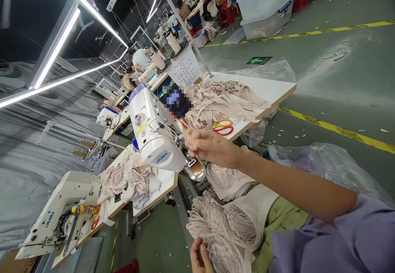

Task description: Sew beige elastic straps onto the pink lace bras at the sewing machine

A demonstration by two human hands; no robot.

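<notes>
My right hand [202, 145] is raised beside the needle area of a white JUKI sewing machine [157, 141], its fingers pinched together. Whatever sits between those fingertips is too small to make out. Low in the view, my left hand [200, 258] has its thumb and fingers drawn together at the edge of a beige lace bra [239, 223]; whether fabric is pinched there is unclear. Several lace cups lie bunched over my lap and below the machine's arm. Near my right wrist, scissors [224, 128] with red and yellow handles rest on the white tabletop [262, 83].
A heap of beige straps [216, 102] covers part of the tabletop. More beige lace pieces [129, 174] lie beyond the machine, near a second JUKI machine [61, 215]. Clear plastic bags [327, 166] are on the floor at right. Thread cones [173, 42] and plastic bins [267, 9] stand farther back.
</notes>
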